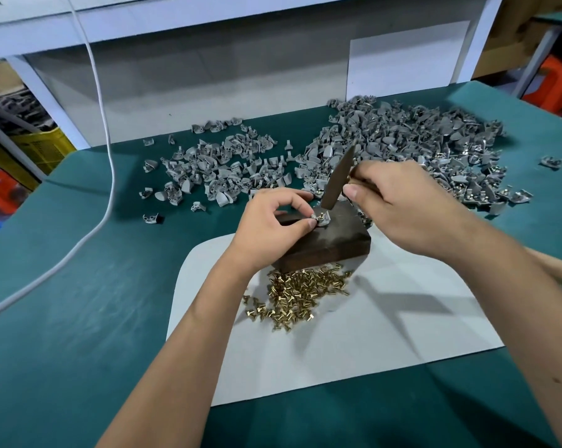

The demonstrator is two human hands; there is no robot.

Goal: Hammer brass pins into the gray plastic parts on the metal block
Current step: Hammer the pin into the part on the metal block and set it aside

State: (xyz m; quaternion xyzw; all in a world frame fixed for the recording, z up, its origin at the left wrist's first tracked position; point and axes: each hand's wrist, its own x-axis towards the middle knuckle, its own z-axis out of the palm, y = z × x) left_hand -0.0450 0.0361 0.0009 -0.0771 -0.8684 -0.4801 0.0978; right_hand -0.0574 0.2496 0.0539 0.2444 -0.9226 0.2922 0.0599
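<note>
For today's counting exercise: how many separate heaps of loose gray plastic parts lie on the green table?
2. A smaller heap of gray plastic parts lies at centre-left, a larger heap at right behind the hands. Stray pieces surround both; some are hidden by the right hand.

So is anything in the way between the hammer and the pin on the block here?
Nothing visible. The hammer in the right hand hangs just above the brass pin, which stands in the gray part on the block. The left hand fingers pinch the part from its left side, close by.
</note>
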